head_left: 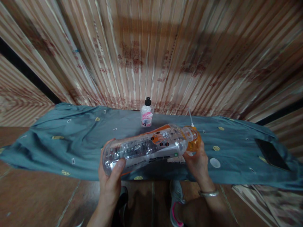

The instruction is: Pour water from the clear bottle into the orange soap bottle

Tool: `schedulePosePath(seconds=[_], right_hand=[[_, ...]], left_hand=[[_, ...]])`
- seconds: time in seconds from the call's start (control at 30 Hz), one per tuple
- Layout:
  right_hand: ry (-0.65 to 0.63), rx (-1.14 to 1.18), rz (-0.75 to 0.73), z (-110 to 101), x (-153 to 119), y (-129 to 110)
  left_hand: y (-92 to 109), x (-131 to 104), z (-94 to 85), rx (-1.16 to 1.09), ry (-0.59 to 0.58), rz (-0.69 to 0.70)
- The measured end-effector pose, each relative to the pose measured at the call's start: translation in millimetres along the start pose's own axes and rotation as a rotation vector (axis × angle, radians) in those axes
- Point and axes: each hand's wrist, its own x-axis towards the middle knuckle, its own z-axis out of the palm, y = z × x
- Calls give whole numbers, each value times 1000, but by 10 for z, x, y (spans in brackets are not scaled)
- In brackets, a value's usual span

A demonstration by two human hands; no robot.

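Left grip (pixel 110 181), part-hidden, around bottle (pixel 146 148)

"Where's the head camera?"
"On the wearer's head, near, facing forward and down across the teal, patterned, cloth-covered worktop (pixel 85 135)."
"Its edges?"
"Striped beige-brown fabric backdrop (pixel 151 47) at twelve o'clock, reddish-brown tiled floor (pixel 30 198) towards seven."

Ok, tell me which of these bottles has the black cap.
The small bottle with the pink and white label, standing upright on the teal cloth. The large clear bottle and the orange bottle, both at the hands, show no black cap.
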Motion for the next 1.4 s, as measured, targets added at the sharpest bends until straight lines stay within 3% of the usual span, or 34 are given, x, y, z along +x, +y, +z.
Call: schedulePosePath(seconds=[0.2,0.4,0.6,0.83,0.97,1.13,1.4], right_hand=[[-1,-11,0,-11,3,4],[-7,1,-15,-15,3,8],[-18,9,17,-23,0,-17],[-24,2,18,-27,20,30],[-75,-13,-2,-42,49,92],[-10,-36,-10,-21,17,70],[-15,-36,-10,-25,16,36]], left_hand=[[-9,1,-30,-46,-39,-41],[-16,4,-18,-47,20,-38],[-84,20,-101,-49,-52,-48],[46,2,23,-45,14,-71],[12,0,-10,-33,-8,-51],[-81,7,-101,-33,-55,-44],[-34,10,-50,-45,-30,-49]])
